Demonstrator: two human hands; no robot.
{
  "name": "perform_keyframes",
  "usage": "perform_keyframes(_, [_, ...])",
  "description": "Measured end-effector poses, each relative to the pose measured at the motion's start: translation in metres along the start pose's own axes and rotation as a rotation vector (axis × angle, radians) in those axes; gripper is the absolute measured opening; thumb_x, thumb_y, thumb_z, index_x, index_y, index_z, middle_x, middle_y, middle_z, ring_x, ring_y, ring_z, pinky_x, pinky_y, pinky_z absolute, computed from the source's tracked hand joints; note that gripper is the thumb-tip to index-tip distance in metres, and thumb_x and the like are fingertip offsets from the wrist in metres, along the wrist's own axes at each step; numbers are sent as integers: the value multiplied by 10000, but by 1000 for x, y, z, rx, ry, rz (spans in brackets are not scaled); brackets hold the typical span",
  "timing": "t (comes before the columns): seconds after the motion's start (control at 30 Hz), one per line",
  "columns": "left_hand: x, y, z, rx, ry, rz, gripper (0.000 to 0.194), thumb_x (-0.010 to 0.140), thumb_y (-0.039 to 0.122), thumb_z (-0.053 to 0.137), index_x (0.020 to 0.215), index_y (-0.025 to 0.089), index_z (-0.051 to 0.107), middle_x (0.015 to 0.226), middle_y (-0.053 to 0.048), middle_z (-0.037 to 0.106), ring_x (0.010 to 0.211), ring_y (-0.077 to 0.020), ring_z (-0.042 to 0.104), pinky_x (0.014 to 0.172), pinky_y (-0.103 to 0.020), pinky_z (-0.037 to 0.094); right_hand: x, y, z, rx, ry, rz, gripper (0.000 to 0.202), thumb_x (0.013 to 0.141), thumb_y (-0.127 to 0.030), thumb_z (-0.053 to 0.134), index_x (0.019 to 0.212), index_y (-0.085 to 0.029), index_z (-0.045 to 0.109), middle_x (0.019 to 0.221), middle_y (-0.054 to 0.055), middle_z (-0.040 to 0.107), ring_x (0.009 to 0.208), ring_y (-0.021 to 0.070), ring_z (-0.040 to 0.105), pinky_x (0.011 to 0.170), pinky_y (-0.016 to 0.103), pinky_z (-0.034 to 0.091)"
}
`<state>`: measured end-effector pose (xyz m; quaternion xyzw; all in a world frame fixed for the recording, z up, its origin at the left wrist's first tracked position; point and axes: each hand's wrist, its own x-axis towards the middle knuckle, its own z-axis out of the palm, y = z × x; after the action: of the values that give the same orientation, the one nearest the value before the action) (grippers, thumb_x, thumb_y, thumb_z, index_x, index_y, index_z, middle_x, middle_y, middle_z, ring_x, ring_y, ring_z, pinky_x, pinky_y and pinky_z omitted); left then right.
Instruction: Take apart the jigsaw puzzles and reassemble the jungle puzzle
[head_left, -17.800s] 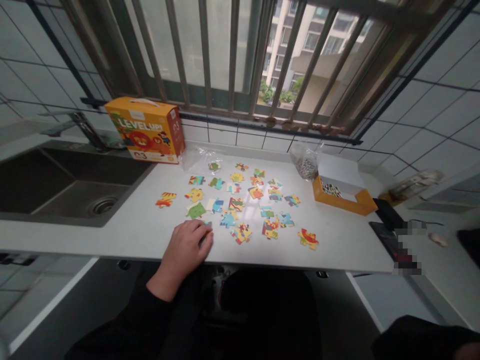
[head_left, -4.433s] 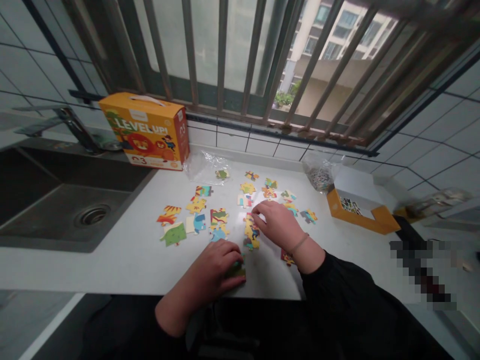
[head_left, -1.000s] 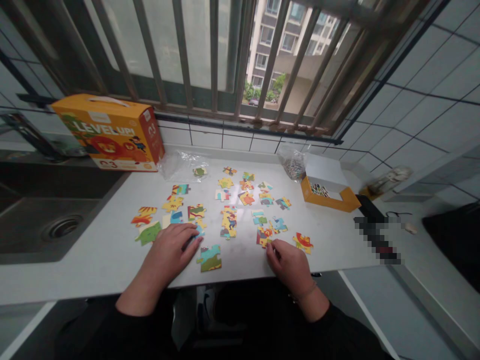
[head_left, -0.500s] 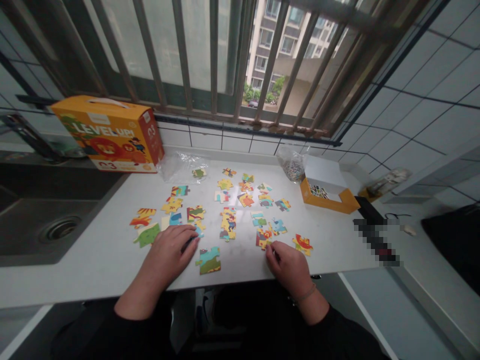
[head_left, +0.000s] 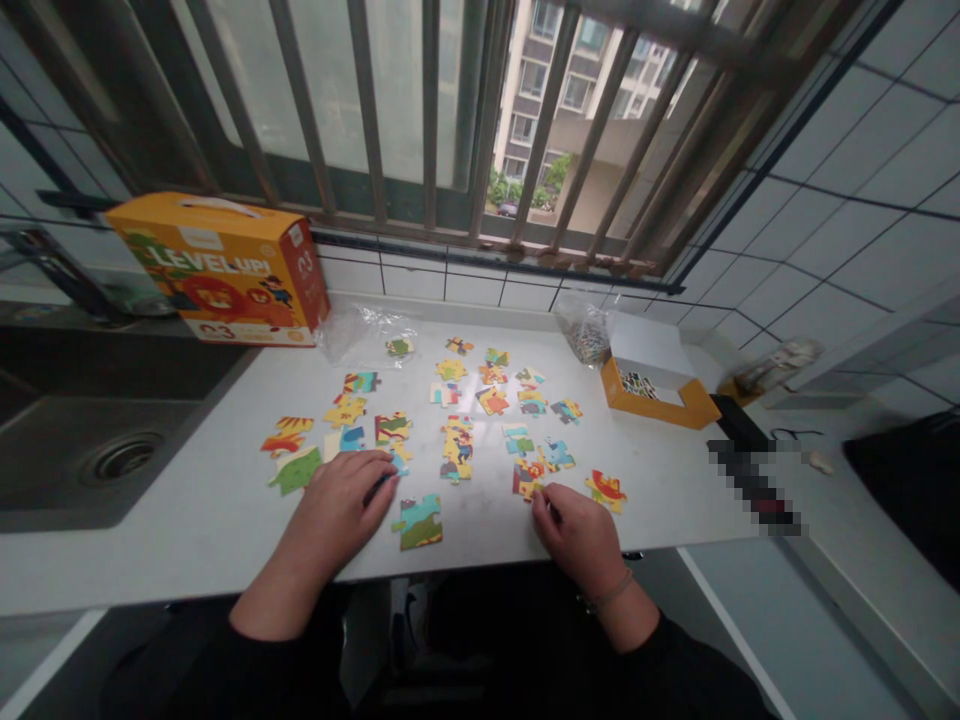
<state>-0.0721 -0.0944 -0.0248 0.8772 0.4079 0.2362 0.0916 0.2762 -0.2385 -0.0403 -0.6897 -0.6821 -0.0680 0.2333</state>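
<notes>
Several jigsaw pieces are spread over the white counter (head_left: pixel 202 500). My left hand (head_left: pixel 341 505) rests over pieces left of centre, beside a green piece (head_left: pixel 295 469); its fingers are bent and what lies under them is hidden. Between my hands lies a teal and green piece (head_left: pixel 420 522). My right hand (head_left: pixel 576 525) is curled, its fingertips at the lower edge of a red and yellow piece (head_left: pixel 527 476). To its right is an orange lion piece (head_left: pixel 606 488). A joined strip (head_left: pixel 457 447) stands upright in the middle.
An orange box (head_left: pixel 217 275) stands at the back left beside a clear plastic bag (head_left: pixel 360 335) and a sink (head_left: pixel 127 455). At the back right are a bag of small pieces (head_left: pixel 589 338) and an open yellow box (head_left: pixel 660 405).
</notes>
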Motion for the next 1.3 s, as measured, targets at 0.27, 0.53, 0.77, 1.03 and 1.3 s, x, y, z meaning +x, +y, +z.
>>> perform_keyframes(0.27, [-1, 0, 2, -1, 21, -5, 264, 1058, 392, 556, 1045, 238, 771, 1229, -112, 816, 1158, -328, 737, 1028, -526, 556, 0, 0, -1, 12, 11, -8, 396, 1109, -339, 492, 762, -220, 641, 660, 21, 661, 585, 156, 606, 617, 311, 326])
perform_keyframes(0.53, [2, 2, 3, -22, 19, -25, 239, 1051, 374, 556, 1018, 242, 753, 1181, -99, 815, 1126, -324, 724, 1018, -511, 538, 14, -1, -5, 2, -112, 49, 410, 1113, -380, 509, 758, -224, 643, 680, 19, 683, 607, 164, 612, 608, 320, 290])
perform_keyframes(0.77, [0, -1, 7, -31, 46, -11, 216, 1044, 341, 573, 1015, 240, 761, 1186, -100, 810, 1117, -316, 711, 980, -497, 541, 128, 8, -20, -92, -187, 28, 239, 1098, -355, 594, 976, -213, 743, 911, 60, 764, 811, 196, 673, 708, 308, 394])
perform_keyframes(1.03, [-3, -2, 11, -62, 62, -7, 208, 1043, 292, 576, 980, 215, 759, 1233, -123, 771, 1175, -325, 678, 1018, -538, 540, 260, 22, 32, -97, -368, 60, 354, 1058, -207, 656, 1408, -171, 697, 1465, 141, 721, 1327, 236, 674, 1117, 301, 471])
perform_keyframes(1.3, [-7, 5, 9, -119, 103, 15, 126, 1031, 269, 616, 1015, 228, 735, 1230, -95, 756, 1210, -316, 664, 1039, -529, 472, 294, 42, 65, -144, -497, 41, 422, 1035, -158, 659, 1456, -151, 685, 1449, 186, 730, 1316, 273, 701, 1122, 316, 493])
